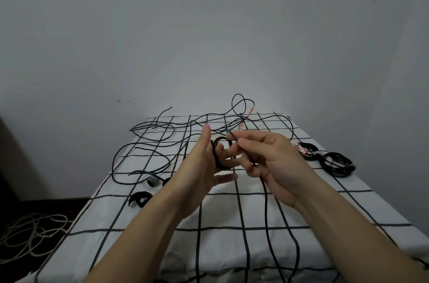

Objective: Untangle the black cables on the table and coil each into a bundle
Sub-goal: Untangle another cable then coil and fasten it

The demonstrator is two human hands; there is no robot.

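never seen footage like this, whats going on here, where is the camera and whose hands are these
There is no machine here. A person works with bare hands, and the single picture comes from a camera worn on their head, looking forward and down. The left hand has loops of a black cable wound round its fingers. The right hand pinches what seems to be a strand of it. On the table's checked cloth, a loose tangle of cables lies at the far left and finished bundles at the right.
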